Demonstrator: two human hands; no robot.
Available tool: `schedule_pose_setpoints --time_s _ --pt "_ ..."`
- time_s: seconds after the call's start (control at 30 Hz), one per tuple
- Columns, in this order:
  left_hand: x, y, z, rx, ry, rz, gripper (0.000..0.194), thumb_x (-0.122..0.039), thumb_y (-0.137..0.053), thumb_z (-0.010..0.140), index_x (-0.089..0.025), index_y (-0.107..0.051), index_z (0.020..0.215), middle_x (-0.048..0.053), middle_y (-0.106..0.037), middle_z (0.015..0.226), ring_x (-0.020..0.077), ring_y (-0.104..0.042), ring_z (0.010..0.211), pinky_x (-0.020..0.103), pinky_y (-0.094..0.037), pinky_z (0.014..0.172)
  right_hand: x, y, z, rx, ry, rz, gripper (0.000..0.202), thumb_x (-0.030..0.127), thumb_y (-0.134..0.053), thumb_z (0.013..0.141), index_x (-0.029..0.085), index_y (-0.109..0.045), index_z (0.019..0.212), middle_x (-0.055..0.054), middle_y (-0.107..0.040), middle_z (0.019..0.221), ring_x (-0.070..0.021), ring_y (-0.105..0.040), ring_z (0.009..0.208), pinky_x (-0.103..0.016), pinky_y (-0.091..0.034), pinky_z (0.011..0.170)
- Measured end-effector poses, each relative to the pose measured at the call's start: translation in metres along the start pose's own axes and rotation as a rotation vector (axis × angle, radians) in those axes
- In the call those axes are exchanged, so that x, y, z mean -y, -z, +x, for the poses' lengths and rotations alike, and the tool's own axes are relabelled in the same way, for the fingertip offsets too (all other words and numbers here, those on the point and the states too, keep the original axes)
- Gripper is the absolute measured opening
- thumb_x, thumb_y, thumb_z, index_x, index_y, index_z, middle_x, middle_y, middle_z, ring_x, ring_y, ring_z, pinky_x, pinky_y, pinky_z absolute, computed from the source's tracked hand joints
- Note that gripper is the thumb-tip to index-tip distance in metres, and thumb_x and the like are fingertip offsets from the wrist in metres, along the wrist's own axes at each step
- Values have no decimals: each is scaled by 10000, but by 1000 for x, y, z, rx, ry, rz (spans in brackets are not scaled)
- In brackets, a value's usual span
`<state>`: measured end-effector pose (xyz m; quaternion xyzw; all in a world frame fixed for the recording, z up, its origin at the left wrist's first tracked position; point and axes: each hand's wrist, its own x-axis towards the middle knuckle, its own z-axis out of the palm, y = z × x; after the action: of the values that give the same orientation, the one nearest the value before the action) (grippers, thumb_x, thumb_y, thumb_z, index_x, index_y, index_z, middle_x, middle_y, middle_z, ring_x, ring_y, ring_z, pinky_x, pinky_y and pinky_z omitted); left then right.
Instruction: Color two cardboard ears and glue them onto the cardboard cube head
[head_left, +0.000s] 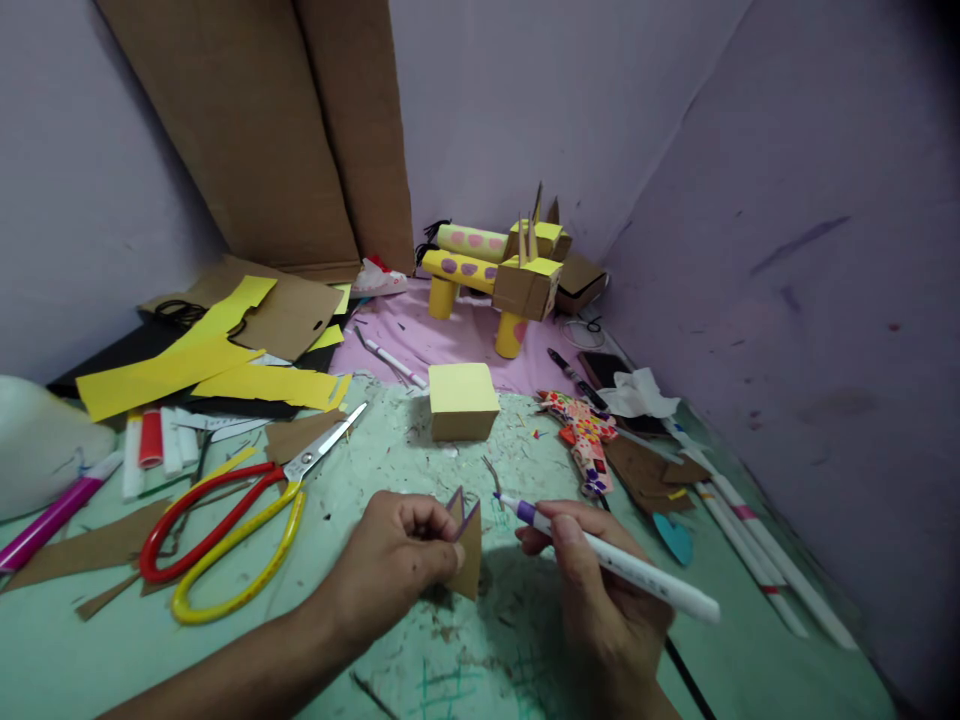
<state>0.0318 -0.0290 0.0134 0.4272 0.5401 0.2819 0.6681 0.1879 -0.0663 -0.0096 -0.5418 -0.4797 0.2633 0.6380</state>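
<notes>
Near the table's front, my left hand [405,560] pinches a small folded cardboard piece [470,555], whose upper edges are purple. My right hand [600,590] is closed around a white marker [645,575] with a purple collar; its tip points left, a short way to the right of the cardboard piece and not touching it. Beyond both hands sits a small cardboard box [463,400] with a yellow top. Farther back stand two yellow tube animals [459,270] with cardboard box heads and painted spots.
Red-and-yellow scissors [289,480] lie open on the left, near yellow paper strips [180,365] and a magenta marker [56,515]. On the right are a patterned glue gun [585,435], cardboard scraps [649,480], a blue paper piece [673,538] and long white sticks [780,560].
</notes>
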Motion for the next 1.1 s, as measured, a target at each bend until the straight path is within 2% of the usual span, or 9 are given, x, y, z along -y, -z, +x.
schedule_pose_setpoints --time_s 0.2,0.4,0.63,0.83,1.1 --pt "-2 2 4 39 24 -57 73 -167 -605 480 -144 -536 485 -54 -480 432 57 -369 435 209 -267 445 -4 3 1 92 -38 87 154 297 -581 832 187 -679 788 -15 -648 594 -149 -605 535 -235 -467 464" --pt "0 2 6 42 31 -72 70 -166 -612 472 -144 -546 481 -52 -485 424 56 -371 425 208 -249 439 -2 4 1 140 -136 36 140 323 -570 819 194 -608 780 -5 -634 588 -128 -530 456 -224 -399 412" --pt "1 5 7 59 52 -111 80 -162 -630 463 -140 -555 483 -51 -481 404 55 -366 409 209 -237 434 0 2 0 105 -164 -1 129 326 -584 782 200 -601 762 -1 -639 590 -138 -538 490 -229 -408 442" --pt "6 6 8 59 50 -111 72 -161 -634 478 -138 -569 500 -38 -515 420 62 -397 411 208 -254 430 1 3 0 140 -186 24 140 334 -589 787 197 -621 775 4 -625 576 -124 -494 454 -234 -382 429" --pt "5 6 9 58 42 -108 80 -166 -635 470 -138 -565 496 -33 -528 426 68 -412 415 208 -269 433 1 4 -1 133 -255 11 165 367 -615 748 203 -628 746 1 -558 523 -186 -582 603 -227 -320 409"
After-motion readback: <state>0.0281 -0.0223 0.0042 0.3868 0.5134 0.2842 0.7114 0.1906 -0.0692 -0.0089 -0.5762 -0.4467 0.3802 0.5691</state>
